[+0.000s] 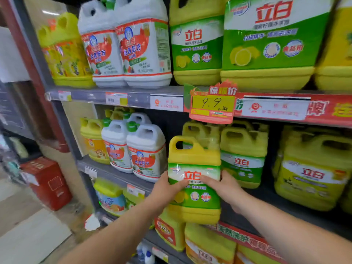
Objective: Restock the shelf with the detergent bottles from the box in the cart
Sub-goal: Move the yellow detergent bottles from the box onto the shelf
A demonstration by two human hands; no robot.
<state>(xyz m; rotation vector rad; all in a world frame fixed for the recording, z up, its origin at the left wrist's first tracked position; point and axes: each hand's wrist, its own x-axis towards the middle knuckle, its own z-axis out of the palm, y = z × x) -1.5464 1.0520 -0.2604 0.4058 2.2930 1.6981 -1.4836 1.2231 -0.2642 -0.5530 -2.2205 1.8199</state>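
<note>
Detergent bottle (194, 180) labelled 立白, gripped by both hands; price tag (212, 104) 9.9.

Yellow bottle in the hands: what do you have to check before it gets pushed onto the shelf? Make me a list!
1. Grip: left hand and right hand hold the yellow bottle by its sides. Ok.
2. Bottle upright, label facing out. Ok.
3. Right row: the neighbour bottle beside it has the same green label. Ok.
4. Price sign hangs above the handle, not touching. Ok.
5. Free room on the middle shelf behind the bottle: hidden. Cannot tell.
6. Base resting on the shelf: cannot tell.
</note>
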